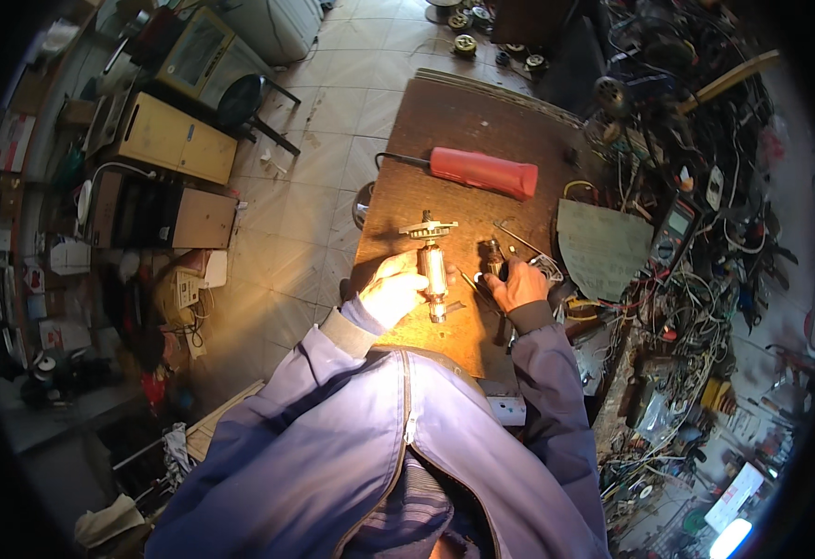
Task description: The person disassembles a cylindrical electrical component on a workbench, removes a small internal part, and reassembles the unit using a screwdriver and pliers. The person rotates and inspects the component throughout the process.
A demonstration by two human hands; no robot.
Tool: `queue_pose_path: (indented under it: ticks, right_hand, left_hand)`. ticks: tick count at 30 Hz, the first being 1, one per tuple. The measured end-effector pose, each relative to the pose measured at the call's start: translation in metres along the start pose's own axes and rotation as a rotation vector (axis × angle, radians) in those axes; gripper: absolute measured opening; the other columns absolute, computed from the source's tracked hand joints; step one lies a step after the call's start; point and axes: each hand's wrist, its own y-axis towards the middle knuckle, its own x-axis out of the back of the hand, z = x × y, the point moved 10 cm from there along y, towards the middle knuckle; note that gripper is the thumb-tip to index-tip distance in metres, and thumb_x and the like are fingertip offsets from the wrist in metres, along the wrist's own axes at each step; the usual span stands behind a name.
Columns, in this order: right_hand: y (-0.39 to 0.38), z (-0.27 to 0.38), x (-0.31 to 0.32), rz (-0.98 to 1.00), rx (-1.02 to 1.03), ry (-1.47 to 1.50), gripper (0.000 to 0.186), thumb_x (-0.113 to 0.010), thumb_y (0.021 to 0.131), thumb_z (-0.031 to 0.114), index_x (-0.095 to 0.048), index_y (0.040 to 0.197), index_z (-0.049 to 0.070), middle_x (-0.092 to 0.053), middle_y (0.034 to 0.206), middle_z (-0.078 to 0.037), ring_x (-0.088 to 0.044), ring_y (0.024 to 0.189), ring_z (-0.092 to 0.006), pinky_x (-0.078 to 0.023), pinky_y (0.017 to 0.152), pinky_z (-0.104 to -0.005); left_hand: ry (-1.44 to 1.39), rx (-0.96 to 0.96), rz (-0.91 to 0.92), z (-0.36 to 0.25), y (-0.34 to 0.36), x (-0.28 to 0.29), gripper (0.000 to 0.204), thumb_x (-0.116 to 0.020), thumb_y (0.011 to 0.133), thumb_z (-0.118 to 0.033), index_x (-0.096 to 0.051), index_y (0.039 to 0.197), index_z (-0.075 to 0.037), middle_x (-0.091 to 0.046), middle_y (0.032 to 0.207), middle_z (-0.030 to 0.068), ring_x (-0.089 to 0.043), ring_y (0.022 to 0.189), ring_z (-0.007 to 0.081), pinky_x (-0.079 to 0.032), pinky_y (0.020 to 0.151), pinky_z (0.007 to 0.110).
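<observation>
Your left hand (391,291) grips the motor armature (433,264) upright over the wooden board (454,140); your right hand (519,284) closes on something small, hard to identify. A red-handled screwdriver (482,172) lies beyond; tangled wires (706,279) crowd the right.

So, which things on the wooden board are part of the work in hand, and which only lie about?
In use:
- motor armature, held in the left hand
- thin tool, in the right hand

Lying about:
- red-handled screwdriver on the wooden board
- grey curved plate
- multimeter
- tangled wires
</observation>
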Motion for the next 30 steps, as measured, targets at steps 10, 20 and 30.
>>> queue_pose_path:
  ticks: [10, 20, 30]
  right_hand:
    - [0.014, -0.011, -0.039, -0.234, 0.039, -0.276, 0.041, -0.080, 0.080, 0.027, -0.060, 0.103, -0.001, -0.067, 0.102, -0.028, -0.066, 0.095, -0.0474, -0.053, 0.080, -0.0544]
    - [0.002, 0.104, -0.087, -0.286, -0.095, -0.275, 0.054, -0.076, 0.084, 0.028, -0.059, 0.128, 0.001, -0.067, 0.116, -0.026, -0.064, 0.108, -0.0447, -0.053, 0.092, -0.0519]
    - [0.061, 0.351, -0.189, 0.210, 0.345, 0.194, 0.066, -0.081, 0.085, 0.049, -0.066, 0.133, 0.006, -0.072, 0.123, -0.022, -0.069, 0.118, -0.0335, -0.054, 0.102, -0.0408]
  left_hand:
    - [-0.199, -0.165, -0.076, -0.084, -0.098, 0.095, 0.055, -0.071, 0.088, -0.019, -0.053, 0.137, -0.001, -0.065, 0.113, 0.0095, -0.065, 0.092, 0.0206, -0.057, 0.081, 0.036]
    - [0.411, -0.211, -0.493, -0.229, -0.279, 0.248, 0.022, -0.073, 0.092, -0.026, -0.062, 0.088, -0.007, -0.059, 0.065, 0.0006, -0.054, 0.055, 0.0098, -0.041, 0.051, 0.028]
    - [0.824, -0.260, -0.473, -0.274, -0.265, 0.352, 0.036, -0.085, 0.086, -0.028, -0.075, 0.112, -0.005, -0.077, 0.099, 0.0070, -0.066, 0.090, 0.0123, -0.052, 0.083, 0.029]
